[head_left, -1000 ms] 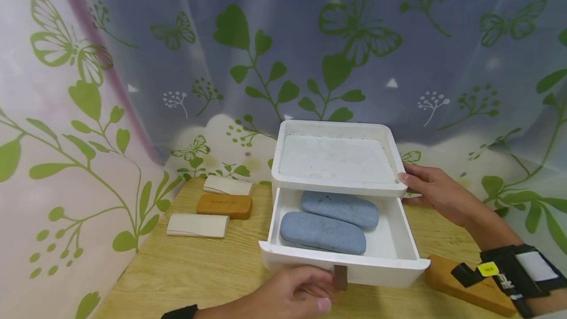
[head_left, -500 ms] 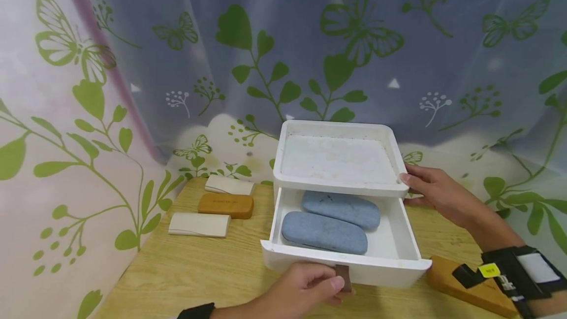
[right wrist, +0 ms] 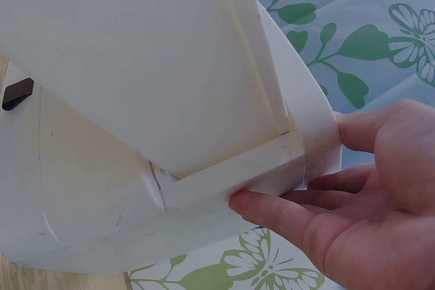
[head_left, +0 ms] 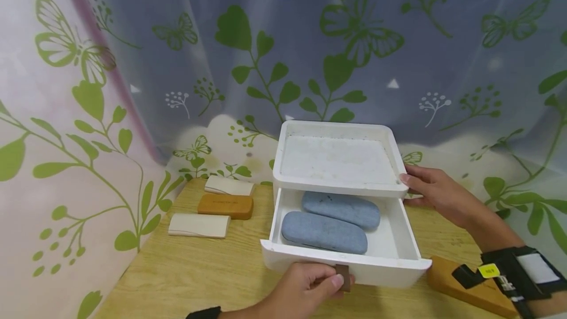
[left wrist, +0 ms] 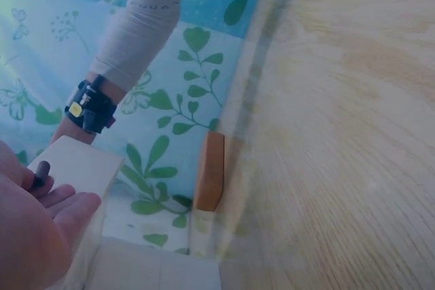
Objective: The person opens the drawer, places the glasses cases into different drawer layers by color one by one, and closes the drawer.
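A white drawer unit (head_left: 336,156) stands on the table with its upper drawer (head_left: 390,240) pulled out. Two blue glasses cases, a front one (head_left: 323,233) and a rear one (head_left: 341,209), lie side by side inside it. My left hand (head_left: 305,287) pinches the drawer's brown pull tab (head_left: 343,277) between thumb and fingers; that tab (left wrist: 41,173) also shows in the left wrist view. On the unit's right side, my right hand (head_left: 431,188) grips the body, thumb at the top rim. In the right wrist view its fingers (right wrist: 272,215) press along the white side wall.
Left of the unit lie two cream glasses cases, one near (head_left: 199,225) and one far (head_left: 229,185), with an orange-tan case (head_left: 225,206) between them. Another tan case (head_left: 471,287) is at the front right. A lower drawer's dark tab (right wrist: 18,93) shows below the upper drawer.
My left hand has shifted slightly right, and its thumb has come up onto the pull tab, pinching it. The drawer, the cases and my right hand look unchanged.
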The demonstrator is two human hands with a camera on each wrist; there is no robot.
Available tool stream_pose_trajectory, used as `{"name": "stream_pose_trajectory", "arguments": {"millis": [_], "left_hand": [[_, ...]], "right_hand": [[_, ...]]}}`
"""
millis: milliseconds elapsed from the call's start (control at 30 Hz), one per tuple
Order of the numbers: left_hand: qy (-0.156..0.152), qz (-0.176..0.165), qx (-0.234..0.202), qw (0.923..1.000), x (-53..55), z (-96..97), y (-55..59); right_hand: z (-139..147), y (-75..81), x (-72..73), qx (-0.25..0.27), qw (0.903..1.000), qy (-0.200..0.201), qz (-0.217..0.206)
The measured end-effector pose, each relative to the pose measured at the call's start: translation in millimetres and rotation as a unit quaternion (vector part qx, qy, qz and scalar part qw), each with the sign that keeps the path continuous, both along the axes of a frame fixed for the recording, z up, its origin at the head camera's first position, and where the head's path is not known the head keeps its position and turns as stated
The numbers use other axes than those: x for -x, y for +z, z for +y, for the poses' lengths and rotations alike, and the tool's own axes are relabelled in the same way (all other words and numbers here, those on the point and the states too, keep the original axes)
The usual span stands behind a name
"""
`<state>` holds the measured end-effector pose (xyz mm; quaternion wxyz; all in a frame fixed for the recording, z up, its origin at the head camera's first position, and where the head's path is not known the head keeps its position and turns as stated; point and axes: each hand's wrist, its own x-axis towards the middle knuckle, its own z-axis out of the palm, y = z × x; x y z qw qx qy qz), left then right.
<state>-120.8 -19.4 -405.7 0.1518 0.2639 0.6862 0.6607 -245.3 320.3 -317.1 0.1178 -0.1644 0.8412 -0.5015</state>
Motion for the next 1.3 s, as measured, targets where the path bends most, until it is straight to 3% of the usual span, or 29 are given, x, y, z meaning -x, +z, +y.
{"name": "stream_pose_trajectory", "arguments": {"millis": [167, 333, 500, 667, 900, 1100, 1300], "left_hand": [[0.004, 0.004, 0.005, 1.0, 1.3, 0.4, 0.1], [0.015, 0.039, 0.031, 0.9986, 5.5, -0.7, -0.6], [0.03, 0.043, 0.022, 0.9984, 9.1, 1.5, -1.5], [0.048, 0.081, 0.038, 0.9949, 14.3, 2.8, -3.0], [0.021, 0.069, 0.002, 0.9974, 21.5, 2.7, -3.4], [0.031, 0.068, 0.015, 0.9971, 29.3, 5.8, 0.2], [0.03, 0.035, -0.011, 0.9989, 42.6, 9.9, 2.8]], "right_hand": [[0, -0.4, -0.3, 0.0, 1.0, 0.0, 0.001], [0, 0.2, -0.6, 0.002, 1.0, 0.001, -0.001], [-1, 0.6, -0.2, 0.003, 1.0, 0.002, 0.0], [-1, 0.1, -0.3, 0.001, 1.0, 0.003, 0.004], [-2, -0.6, -0.8, 0.002, 1.0, 0.002, 0.006], [-2, -1.3, -0.5, -0.001, 1.0, 0.001, 0.001], [-3, -0.2, -1.5, -0.004, 1.0, -0.002, -0.003]]}}
